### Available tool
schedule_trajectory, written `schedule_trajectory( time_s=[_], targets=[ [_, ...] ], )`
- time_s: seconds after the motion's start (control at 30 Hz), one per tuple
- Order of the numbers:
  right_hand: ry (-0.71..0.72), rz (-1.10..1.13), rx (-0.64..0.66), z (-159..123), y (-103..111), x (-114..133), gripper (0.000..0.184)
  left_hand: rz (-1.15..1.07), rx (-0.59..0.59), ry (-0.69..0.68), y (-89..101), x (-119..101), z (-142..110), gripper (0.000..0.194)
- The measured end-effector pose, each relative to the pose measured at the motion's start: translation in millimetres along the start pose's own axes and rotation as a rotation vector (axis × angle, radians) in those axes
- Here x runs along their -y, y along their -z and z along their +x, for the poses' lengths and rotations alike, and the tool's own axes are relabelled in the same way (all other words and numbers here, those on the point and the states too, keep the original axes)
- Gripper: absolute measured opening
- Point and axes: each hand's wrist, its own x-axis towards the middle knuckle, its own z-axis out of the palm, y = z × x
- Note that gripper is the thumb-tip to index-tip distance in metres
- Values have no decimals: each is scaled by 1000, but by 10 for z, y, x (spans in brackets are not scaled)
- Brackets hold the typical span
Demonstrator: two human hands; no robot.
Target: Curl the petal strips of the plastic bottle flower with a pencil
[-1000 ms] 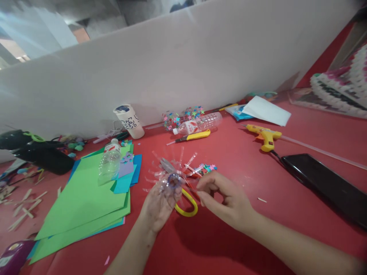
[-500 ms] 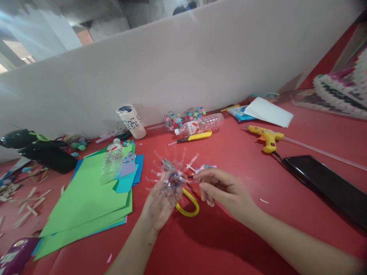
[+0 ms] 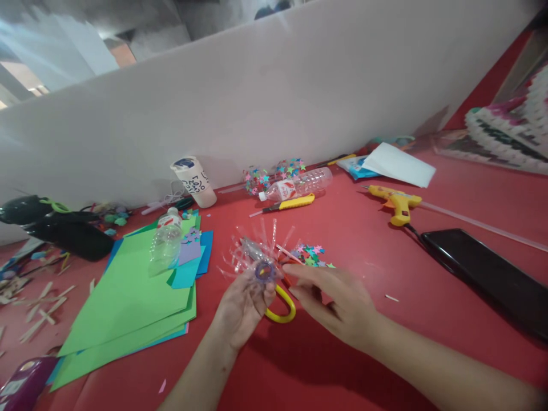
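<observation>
My left hand (image 3: 245,305) is closed around the neck of a cut plastic bottle top (image 3: 265,272), its ring facing me. Thin clear strips fan out from it over the table. My right hand (image 3: 331,297) is at the right side of the piece, with thumb and forefinger closed on one of its strips; the clear plastic is hard to see there. Under the piece lie scissors with a yellow handle (image 3: 282,311), their blades partly hidden by the strips. Small coloured star stickers (image 3: 312,254) lie just beyond my right fingers.
Green paper sheets (image 3: 128,291) and a cut bottle (image 3: 166,242) lie left. Behind are a white cup (image 3: 194,181), a plastic bottle (image 3: 299,184) and a yellow cutter (image 3: 295,202). At right are a glue gun (image 3: 396,204) and a black phone (image 3: 483,277).
The bottle top has turned and shifted slightly right in my left hand. My right hand has rolled over, its fingers moving slightly left, and more stars show behind it.
</observation>
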Motion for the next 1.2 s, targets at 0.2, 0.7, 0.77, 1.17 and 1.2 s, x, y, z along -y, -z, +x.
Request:
schedule_trajectory(
  time_s=[0.2,0.7,0.77,1.17,1.2],
  targets=[
    [-8,21,6,13,-15,-11,33,3,-85,41,-85,20,-31,19],
    [-12,27,5,-10,-12,-18,25,8,-51,4,-35,43,0,21],
    [-27,50,-15,-6,-1,1,25,13,-43,8,-29,37,6,23],
    [-552,807,-15,48,-23,29,16,57,-57,-174,-41,-15,-14,25],
    [-574,849,-10,54,-22,27,15,57,-54,-171,-41,-16,-12,26]
  ],
)
